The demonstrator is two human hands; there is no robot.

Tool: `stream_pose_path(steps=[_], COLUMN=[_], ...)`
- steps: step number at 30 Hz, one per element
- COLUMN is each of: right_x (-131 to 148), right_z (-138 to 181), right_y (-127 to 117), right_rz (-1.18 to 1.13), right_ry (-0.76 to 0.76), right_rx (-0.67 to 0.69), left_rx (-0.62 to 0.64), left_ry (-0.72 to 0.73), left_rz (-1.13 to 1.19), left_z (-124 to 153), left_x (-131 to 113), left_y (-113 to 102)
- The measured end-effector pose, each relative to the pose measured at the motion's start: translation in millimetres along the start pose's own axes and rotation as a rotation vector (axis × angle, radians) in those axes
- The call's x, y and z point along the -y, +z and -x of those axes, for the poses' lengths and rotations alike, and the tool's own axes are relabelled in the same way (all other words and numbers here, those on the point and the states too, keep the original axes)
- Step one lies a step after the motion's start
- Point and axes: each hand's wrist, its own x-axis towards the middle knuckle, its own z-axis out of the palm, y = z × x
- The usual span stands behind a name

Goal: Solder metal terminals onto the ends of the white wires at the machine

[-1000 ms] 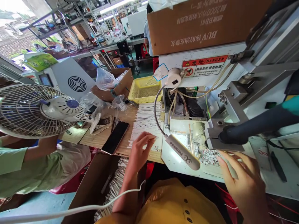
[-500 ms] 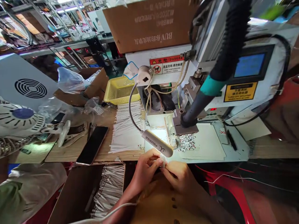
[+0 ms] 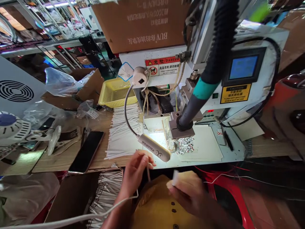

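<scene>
My left hand [image 3: 136, 173] is closed in a pinch in front of the machine's work plate, just left of the lamp head [image 3: 154, 148]. A thin pale strip [image 3: 148, 173], blurred, hangs down from its fingertips. Lower and to the right, my right hand [image 3: 188, 187] is closed, with a small white flat piece [image 3: 175, 177] sticking up between thumb and fingers. A gap separates the two hands. Under the machine's press head [image 3: 181, 127] lies a heap of small white, red and dark pieces [image 3: 186, 145]. Rows of white strips [image 3: 124, 130] lie left of it.
A cardboard box [image 3: 69, 194] holding many strips [image 3: 107, 190] stands below the table edge at left. On the table are a phone [image 3: 87, 152], a yellow basket [image 3: 116, 92], a fan [image 3: 14, 128] and plastic bags. A red stool [image 3: 214, 181] is at right.
My hands, together beneath the lamp before, have come apart: the left moved left, the right moved down and right with the white piece. The whole view has shifted slightly.
</scene>
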Motion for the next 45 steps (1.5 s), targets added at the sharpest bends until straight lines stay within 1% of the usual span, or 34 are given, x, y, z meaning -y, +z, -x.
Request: stream_pose_path(steps=[2, 4, 6, 8, 9, 10, 12, 13, 14, 15, 16, 17, 18, 19, 21, 23, 25, 26, 27, 29, 31, 32, 33, 35, 37, 39, 41, 45], right_x=[-1, -2, 0, 2, 1, -1, -11, -19, -27, -36, -45, -53, -59, -65, -70, -69, -61, -56, -51, -39, -32, -30, -30, -35, -42, -48, -51, -52], right_z=[-16, -27, -30, -29, -27, -25, -20, -17, -14, -11, -8, -6, -5, -3, -3, -4, -6, -7, -9, -13, -20, -24, -28, -37, -44, -49, -53, -60], right_y=[15, 25, 26, 20, 14, 7, -9, -18, -25, -31, -36, -38, -38, -36, -30, -25, -24, -24, -26, -29, -32, -32, -33, -32, -31, -30, -29, -25], right_rz=[-0.065, -0.144, -0.164, -0.094, -0.032, 0.043, 0.218, 0.312, 0.4, 0.486, 0.557, 0.603, 0.632, 0.647, 0.647, 0.62, 0.559, 0.494, 0.395, 0.129, -0.119, -0.198, -0.244, -0.295, -0.337, -0.398, -0.466, -0.542], right_ry=[0.036, 0.068, 0.095, 0.105, 0.108, 0.127, 0.221, 0.287, 0.339, 0.354, 0.343, 0.324, 0.3, 0.273, 0.234, 0.214, 0.226, 0.256, 0.313, 0.489, 0.636, 0.668, 0.67, 0.619, 0.576, 0.567, 0.591, 0.634], right_rx=[0.051, 0.051, 0.078, 0.141, 0.139, 0.094, -0.101, -0.22, -0.303, -0.352, -0.372, -0.372, -0.368, -0.37, -0.398, -0.443, -0.488, -0.508, -0.53, -0.53, -0.451, -0.396, -0.338, -0.261, -0.209, -0.174, -0.149, -0.108], left_rx=[0.173, 0.261, 0.262, 0.173, 0.1, 0.008, -0.21, -0.311, -0.389, -0.401, -0.365, -0.291, -0.219, -0.147, -0.162, -0.169, -0.189, -0.201, -0.207, -0.182, -0.098, -0.034, 0.037, 0.181, 0.266, 0.294, 0.301, 0.287], left_ry=[-0.074, -0.083, -0.061, -0.009, 0.032, 0.089, 0.249, 0.336, 0.419, 0.462, 0.535, 0.563, 0.583, 0.564, 0.545, 0.507, 0.501, 0.514, 0.53, 0.532, 0.497, 0.474, 0.454, 0.416, 0.383, 0.371, 0.384, 0.399], left_rz=[-0.017, 0.009, 0.024, 0.024, 0.014, -0.014, -0.166, -0.302, -0.472, -0.65, -0.809, -0.927, -0.993, -1.053, -1.161, -1.232, -1.239, -1.222, -1.194, -1.124, -1.044, -1.008, -0.975, -0.908, -0.839, -0.796, -0.768, -0.707], left_z=[7, 13, 16, 18, 17, 15, 7, 1, -7, -15, -24, -32, -40, -47, -60, -68, -70, -69, -66, -59, -52, -48, -46, -44, -45, -48, -52, -56], left_x=[2, 4, 6, 7, 6, 4, -2, -6, -10, -13, -15, -15, -13, -10, -1, 8, 13, 12, 11, 5, 1, 0, 1, 7, 15, 20, 22, 18], left_y=[14, 27, 35, 32, 27, 19, -4, -17, -30, -43, -54, -63, -70, -75, -82, -88, -91, -91, -89, -81, -67, -58, -48, -29, -10, 6, 18, 32])
